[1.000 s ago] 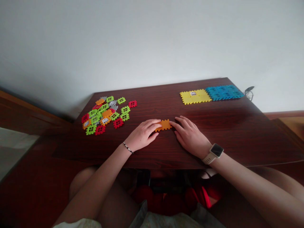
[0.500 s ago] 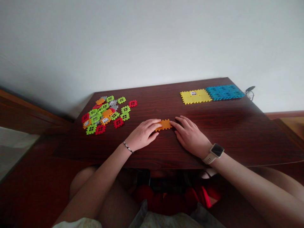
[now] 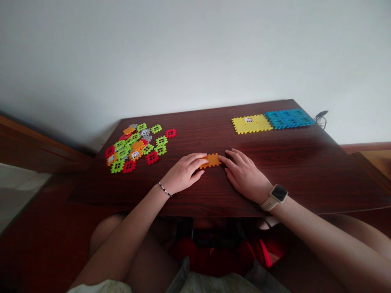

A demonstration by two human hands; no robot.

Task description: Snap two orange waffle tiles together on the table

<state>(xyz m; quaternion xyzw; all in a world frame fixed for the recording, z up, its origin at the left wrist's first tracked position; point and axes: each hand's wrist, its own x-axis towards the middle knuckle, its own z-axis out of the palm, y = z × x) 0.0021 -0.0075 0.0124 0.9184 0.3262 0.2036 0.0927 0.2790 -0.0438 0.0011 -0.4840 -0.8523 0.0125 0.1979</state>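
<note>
Orange interlocking tiles with toothed edges [image 3: 214,159], seemingly two joined in a strip, lie flat on the table in front of me. My left hand [image 3: 186,169] grips their left end, its fingers over the top and the thumb at the near side, hiding that part. From the other side, my right hand [image 3: 244,173] touches the strip's right edge with the index fingertip. The other fingers of that hand are spread and rest by the table, holding nothing.
Loose red, green, orange and grey tiles [image 3: 134,142] lie heaped at the table's left. A joined yellow panel [image 3: 256,128] touches a joined blue panel [image 3: 288,119] at the back right. A dark cable [image 3: 321,117] shows beyond the right edge; a wall [image 3: 195,53] stands behind the brown table [image 3: 195,199].
</note>
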